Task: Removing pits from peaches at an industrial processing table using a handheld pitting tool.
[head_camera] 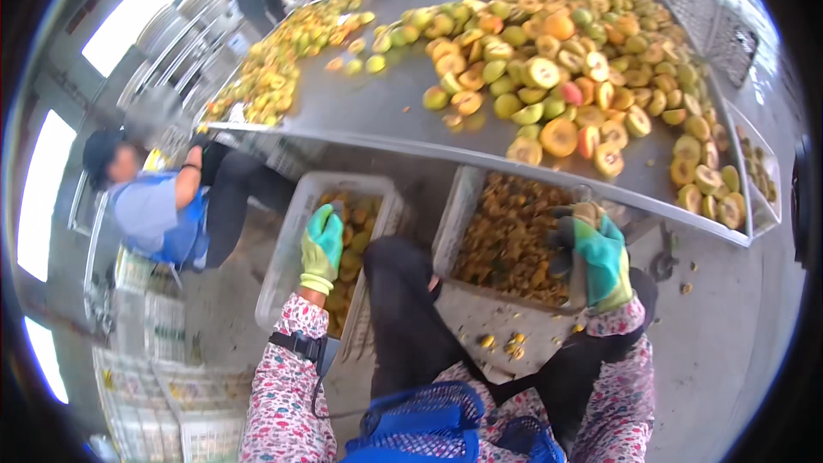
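My left hand (323, 241), in a green and teal glove, is over a pale plastic crate (280, 263) on the left. Halved yellow-green fruit (360, 241) lies in that crate. The fingers are bent, with a small dark bit at their tips; whether they hold it is unclear. My right hand (601, 257), gloved alike, hangs over the right side of a second crate (447, 225). Brown fruit pits and scraps (508, 238) fill this crate. A brownish piece (587, 212) shows at the right fingers, beside a dark blurred shape; the grip is hard to make out.
A metal table (360, 106) with a raised rim runs across in front, bearing a large heap of halved fruit (540, 71) and a smaller pile (270, 77) at left. A co-worker (154, 206) sits at left. Stacked crates (173, 392) stand lower left. Fruit scraps (514, 346) lie on the floor.
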